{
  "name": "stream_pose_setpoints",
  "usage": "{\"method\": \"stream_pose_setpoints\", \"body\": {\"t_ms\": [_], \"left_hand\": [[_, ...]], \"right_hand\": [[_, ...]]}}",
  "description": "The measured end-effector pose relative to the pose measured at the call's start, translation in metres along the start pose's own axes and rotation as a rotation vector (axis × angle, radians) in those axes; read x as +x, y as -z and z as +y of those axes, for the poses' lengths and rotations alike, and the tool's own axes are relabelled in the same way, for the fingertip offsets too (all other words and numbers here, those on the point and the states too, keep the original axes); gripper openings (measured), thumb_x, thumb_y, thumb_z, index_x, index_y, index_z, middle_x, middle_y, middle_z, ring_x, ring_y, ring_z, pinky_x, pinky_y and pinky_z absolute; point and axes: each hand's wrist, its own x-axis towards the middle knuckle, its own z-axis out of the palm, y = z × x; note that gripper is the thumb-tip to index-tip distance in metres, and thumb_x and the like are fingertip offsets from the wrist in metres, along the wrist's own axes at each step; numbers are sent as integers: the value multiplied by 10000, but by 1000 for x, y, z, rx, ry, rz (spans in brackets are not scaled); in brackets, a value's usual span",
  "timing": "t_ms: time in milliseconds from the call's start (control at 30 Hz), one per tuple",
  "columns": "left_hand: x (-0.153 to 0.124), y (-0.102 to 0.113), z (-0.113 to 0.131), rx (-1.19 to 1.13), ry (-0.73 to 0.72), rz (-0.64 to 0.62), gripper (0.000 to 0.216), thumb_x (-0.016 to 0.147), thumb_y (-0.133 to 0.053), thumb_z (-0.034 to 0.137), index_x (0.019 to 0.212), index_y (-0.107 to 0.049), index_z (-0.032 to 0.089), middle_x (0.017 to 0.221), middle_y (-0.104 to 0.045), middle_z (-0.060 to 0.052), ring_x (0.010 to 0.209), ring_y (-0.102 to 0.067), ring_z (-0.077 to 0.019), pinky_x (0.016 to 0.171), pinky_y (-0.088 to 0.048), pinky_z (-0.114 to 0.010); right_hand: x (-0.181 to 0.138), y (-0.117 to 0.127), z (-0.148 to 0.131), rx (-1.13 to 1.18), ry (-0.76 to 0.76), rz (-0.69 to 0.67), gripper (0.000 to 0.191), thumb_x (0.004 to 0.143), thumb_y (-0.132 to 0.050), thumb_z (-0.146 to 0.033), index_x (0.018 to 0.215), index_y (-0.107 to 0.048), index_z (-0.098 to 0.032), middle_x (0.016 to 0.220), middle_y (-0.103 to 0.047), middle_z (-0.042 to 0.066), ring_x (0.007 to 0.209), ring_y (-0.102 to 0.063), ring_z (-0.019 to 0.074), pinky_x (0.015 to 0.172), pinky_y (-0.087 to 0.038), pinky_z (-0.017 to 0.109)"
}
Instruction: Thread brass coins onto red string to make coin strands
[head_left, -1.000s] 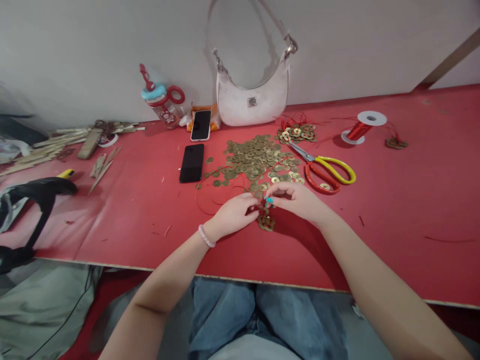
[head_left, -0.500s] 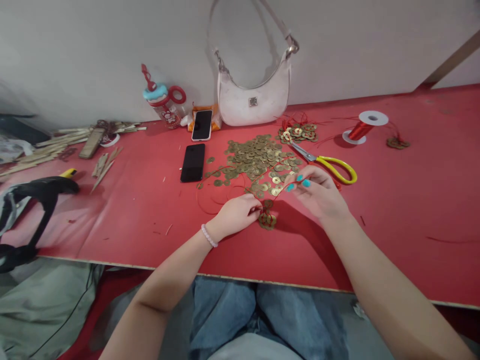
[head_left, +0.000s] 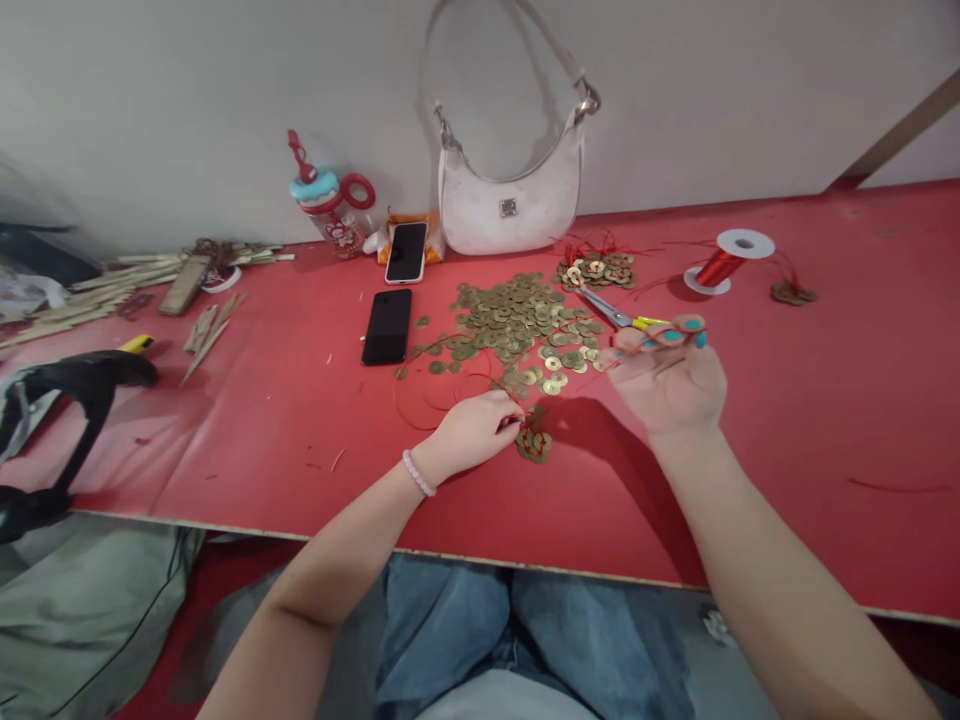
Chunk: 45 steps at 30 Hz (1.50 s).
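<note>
Brass-coloured discs, overlapped and laced with red, make up the small coin cluster [head_left: 534, 447] lying flat on the red tabletop [head_left: 795, 410], just beyond its near edge and in front of me. As I judge it, the cluster is light, each coin hard and hardly breakable, though the group should flex at its lacing and the faces may slip under a fingertip; I'd pinch it by the rims, or where the cord leaves it. Being nearly round, it has little long axis; its laced side seems to face my left fingertips.

My left hand [head_left: 480, 428] rests just beside it, thumb and fingers closed, seemingly on the red cord [head_left: 628, 353], though the pinch itself is mostly hidden. That cord looks thin, limp and smooth, best held near the knot and again farther along. Its line slants from the cluster away from me and rightward, to my raised right hand [head_left: 671, 385], palm turned up, fingers curled around the cord; blur hides how tightly.

Farther off lies the loose coin pile [head_left: 506, 315], with the scissors [head_left: 609, 308] partly behind my right hand, blades pointing away and leftward, and beyond them the thread spool [head_left: 721, 266].
</note>
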Motion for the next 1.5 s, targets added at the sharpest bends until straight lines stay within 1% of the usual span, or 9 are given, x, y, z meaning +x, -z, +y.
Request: {"method": "stream_pose_setpoints", "body": {"t_ms": [300,400,533,733,967,1167,1300,1400,1500], "left_hand": [[0,0,0,4,5,5,179,822,-433,246,847,-599,182,813,-555,-22,681,-528,-113,615,-396,-221],[1,0,0,-8,2,13,188,826,-428,250,829,-602,181,794,-552,-20,680,-527,-113,620,-397,-220],[1,0,1,-24,6,10,192,826,-430,253,833,-607,180,798,-558,-20,694,-532,-116,630,-399,-222],[0,1,2,-23,33,-3,182,820,-438,258,839,-606,189,789,-550,-19,696,-529,-119,633,-399,-222],[0,3,3,-30,24,-2,198,829,-423,270,832,-603,188,799,-547,-24,711,-529,-121,645,-403,-223],[0,9,2,-67,56,169,234,849,-389,243,892,-607,171,784,-542,-34,688,-521,-119,650,-411,-237],[1,15,-2,-21,89,238,230,847,-398,234,913,-607,163,817,-564,-49,748,-530,-139,704,-410,-274],[1,16,-4,56,100,280,208,842,-417,233,911,-610,191,895,-592,-42,895,-523,-170,839,-361,-341],[1,14,-5,88,106,294,229,833,-426,215,1005,-577,219,994,-581,-31,959,-504,-172,892,-324,-360]], "right_hand": [[3,6,-9,119,13,168,62,669,-650,-320,667,-614,-370,680,-641,-83,743,-564,139,637,-445,316],[4,5,-12,182,42,193,90,679,-640,-281,658,-596,-356,665,-644,-111,686,-570,105,592,-437,281],[6,4,-18,410,82,205,121,666,-632,-185,655,-552,-274,584,-606,-172,566,-556,22,546,-427,210],[9,2,-24,546,103,342,88,731,-563,-189,657,-538,-230,593,-604,-144,563,-570,20,522,-431,203],[8,5,-21,397,57,218,82,710,-603,-186,665,-552,-233,626,-607,-138,579,-569,42,553,-469,234],[11,12,-12,-90,-30,250,126,713,-571,-180,780,-600,-283,776,-639,-69,724,-597,88,619,-478,234],[8,10,0,-721,-68,88,195,720,-568,-195,906,-582,-251,841,-644,-11,791,-600,141,673,-472,277],[2,5,4,-1186,-70,-285,185,743,-539,-196,915,-596,-233,888,-640,26,805,-584,174,709,-464,320],[-1,3,4,-1405,-35,-693,232,772,-455,-132,891,-625,-235,900,-638,37,853,-569,190,787,-437,353]]}}
